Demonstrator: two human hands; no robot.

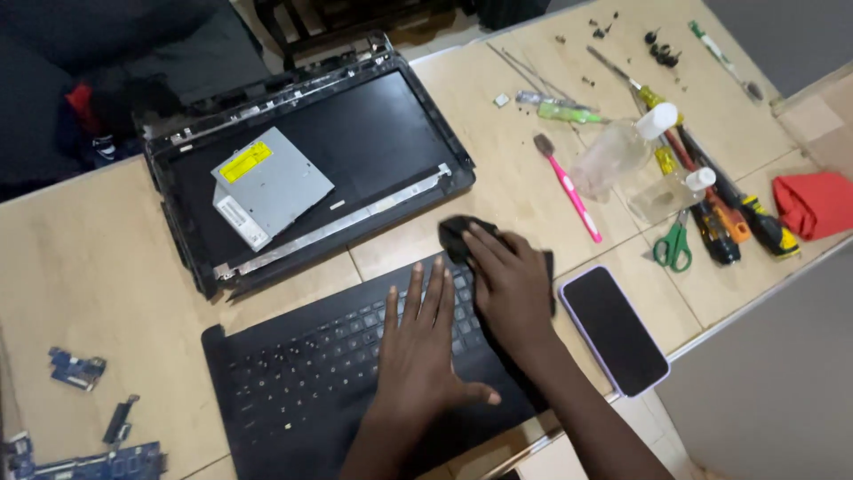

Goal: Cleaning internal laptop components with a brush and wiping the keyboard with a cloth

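A black laptop keyboard deck (293,373) lies on the wooden table in front of me. My left hand (422,347) rests flat on its keys, palm down and fingers spread, holding nothing. My right hand (508,284) is at the deck's top right corner, pressing a black cloth (455,233) against it; part of the cloth sticks out beyond my fingertips. My right forearm crosses the deck's right edge.
A detached laptop screen frame (373,133) with a silver optical drive (271,185) on it lies behind. To the right are a phone (613,329), a pink toothbrush (569,191), green scissors (675,244), screwdrivers (720,213), clear bottles (617,151) and a red cloth (813,203). Blue circuit boards (75,367) lie at left.
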